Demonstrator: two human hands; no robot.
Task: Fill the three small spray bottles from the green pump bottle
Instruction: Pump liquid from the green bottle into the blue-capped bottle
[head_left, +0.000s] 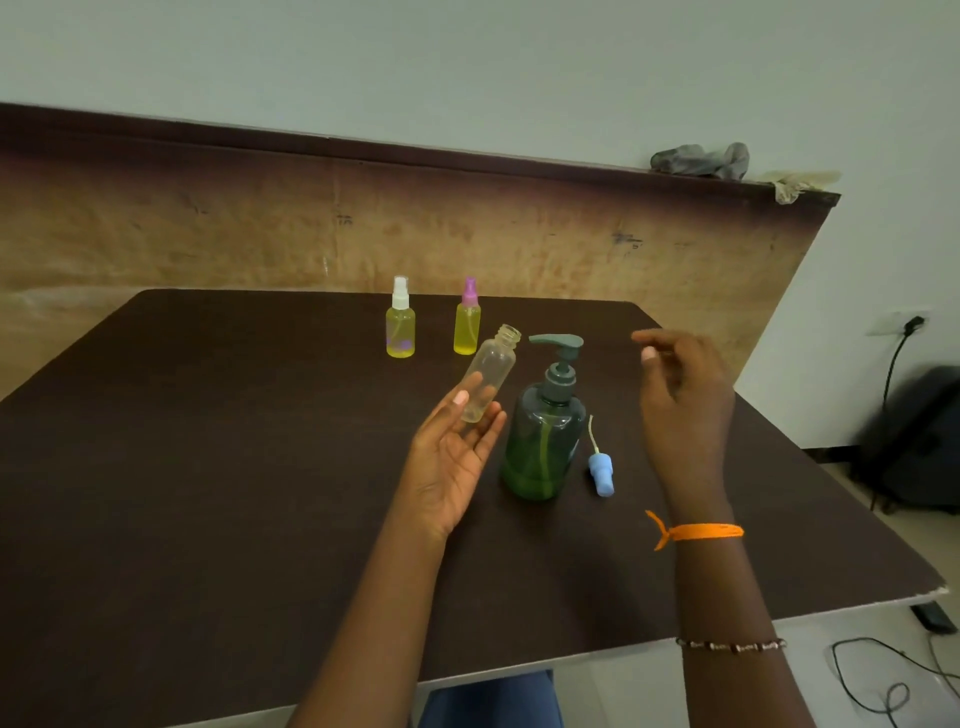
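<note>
Two small clear plastic spray bottles stand capped at the upper centre of the frame, both showing yellow liquid: the one with the white sprayer top (400, 325) to the left, the one with the pink sprayer top (467, 323) to its right. Judged from this, two of three are done.

The third small clear plastic bottle (489, 380), uncapped and apparently empty, lies tilted in the left hand (457, 452) at centre frame, mouth up and to the right. The thumb presses its side against nearly straight fingers; the hold is light, not a wrapped grip.

The translucent green pump bottle with dark grey pump head (544, 441) stands upright just right of that hand, spout pointing left, toward the open bottle. Its level looks low. The blue sprayer cap with its dip tube (600, 472) lies on the dark brown table (208, 467), just right of the pump bottle.

The right hand (680, 395) hovers at centre right, fingers loosely curled, holding nothing, near the pump head but not touching it.

Recommendations for the step in hand, filling the third bottle:
- Firm up the left-hand hold before pumping.
- Bring the bottle mouth directly beneath the spout tip, close under it.
- Press the pump head straight down to avoid tipping the base.
- Keep strokes slow; the neck is narrow and spillage is likely.
</note>
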